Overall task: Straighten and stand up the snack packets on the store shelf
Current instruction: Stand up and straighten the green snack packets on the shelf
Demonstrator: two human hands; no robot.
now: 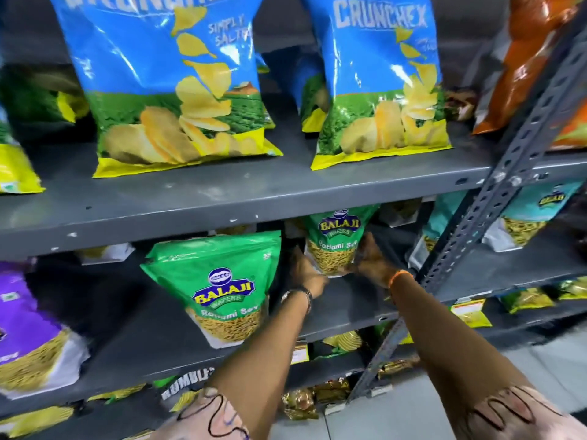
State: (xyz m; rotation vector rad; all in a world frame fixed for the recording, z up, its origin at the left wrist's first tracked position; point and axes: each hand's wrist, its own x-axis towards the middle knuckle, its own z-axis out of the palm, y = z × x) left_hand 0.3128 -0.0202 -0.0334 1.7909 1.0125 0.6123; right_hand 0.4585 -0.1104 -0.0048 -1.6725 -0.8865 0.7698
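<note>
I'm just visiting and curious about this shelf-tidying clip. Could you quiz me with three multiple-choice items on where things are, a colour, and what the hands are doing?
1. Where is the packet being handled?
A. top shelf
B. middle shelf, toward the back
C. floor

2. What colour is that packet's upper part?
A. green
B. purple
C. orange

3. What are the hands doing?
A. hanging free
B. gripping the packet from both sides
C. resting on the post

Answers:
1 B: the Balaji packet stands under the grey shelf carrying the blue chip bags.
2 A: green above its clear window.
3 B: left hand and right hand flank it.
</note>
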